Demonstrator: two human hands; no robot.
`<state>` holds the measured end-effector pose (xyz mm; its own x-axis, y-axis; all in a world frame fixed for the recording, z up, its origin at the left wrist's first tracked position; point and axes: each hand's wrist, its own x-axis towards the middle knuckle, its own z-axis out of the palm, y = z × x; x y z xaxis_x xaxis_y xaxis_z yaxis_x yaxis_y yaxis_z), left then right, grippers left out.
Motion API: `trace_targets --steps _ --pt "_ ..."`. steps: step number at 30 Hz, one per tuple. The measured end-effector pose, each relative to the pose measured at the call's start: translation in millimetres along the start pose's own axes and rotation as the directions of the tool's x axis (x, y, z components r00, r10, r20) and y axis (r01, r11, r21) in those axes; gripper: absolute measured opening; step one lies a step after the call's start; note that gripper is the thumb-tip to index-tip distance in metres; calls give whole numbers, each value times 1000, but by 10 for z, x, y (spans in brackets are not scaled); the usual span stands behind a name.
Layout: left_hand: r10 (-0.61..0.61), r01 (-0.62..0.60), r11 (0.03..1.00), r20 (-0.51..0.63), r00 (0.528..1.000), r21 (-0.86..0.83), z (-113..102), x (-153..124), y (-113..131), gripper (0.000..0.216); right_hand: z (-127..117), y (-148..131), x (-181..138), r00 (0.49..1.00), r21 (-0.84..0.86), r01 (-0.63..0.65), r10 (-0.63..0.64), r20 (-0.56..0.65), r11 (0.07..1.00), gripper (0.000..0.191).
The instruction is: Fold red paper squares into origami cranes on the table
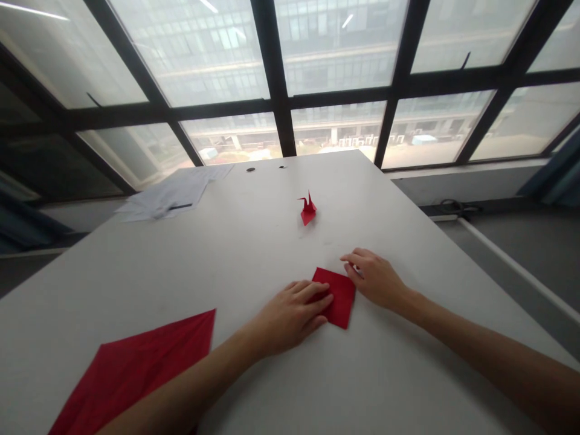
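Two bare forearms come into the picture from the bottom edge — no sleeves, cuffs or gloves on either. The left hand (290, 314) wears no ring, watch or band that can be seen, and its wrist is plain. The right hand (374, 279) is likewise unadorned, with nothing around the wrist or along the forearm. The fingers are slim and the nails look short and unpainted — though they are too small to judge finely. No more of the body shows.
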<state>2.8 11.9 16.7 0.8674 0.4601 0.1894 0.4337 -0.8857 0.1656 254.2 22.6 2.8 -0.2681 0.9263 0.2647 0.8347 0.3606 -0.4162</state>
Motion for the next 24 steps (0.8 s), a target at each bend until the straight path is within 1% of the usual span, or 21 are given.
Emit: trace_targets --steps 2,4,7,10,14,16,18,20,24 --pt "0 -1 1000 -13 1000 -18 15 7 9 38 -22 8 -29 995 59 -101 100 24 993 24" --pt "4 -6 999 -33 999 -42 27 13 2 37 -43 -5 -62 986 119 -155 146 77 981 20" --pt "-8 4 998 -55 998 -63 48 9 -20 35 -65 -62 -94 978 145 -181 162 131 973 18" --pt "-13 11 998 -34 999 -64 80 0 -44 36 -68 -115 -91 971 130 -205 185 150 970 20" --pt "-13 11 997 -18 1000 -76 102 -5 -61 37 -65 -126 -70 961 203 -256 227 156 945 10" --pt "-12 11 996 -19 1000 -86 96 -5 -59 37 -68 -129 -77 969 269 -240 212 129 933 9" --pt "-17 14 995 -30 999 -96 85 -5 -53 36 -72 -147 -97 981 321 -191 172 88 927 11" --pt "-30 25 994 -44 999 -110 78 -5 -52 35 -72 -179 -125 992 339 -129 119 49 932 13" --pt "-20 14 988 -42 999 -151 75 3 -65 34 -49 -233 -187 998 332 44 -60 37 942 17"
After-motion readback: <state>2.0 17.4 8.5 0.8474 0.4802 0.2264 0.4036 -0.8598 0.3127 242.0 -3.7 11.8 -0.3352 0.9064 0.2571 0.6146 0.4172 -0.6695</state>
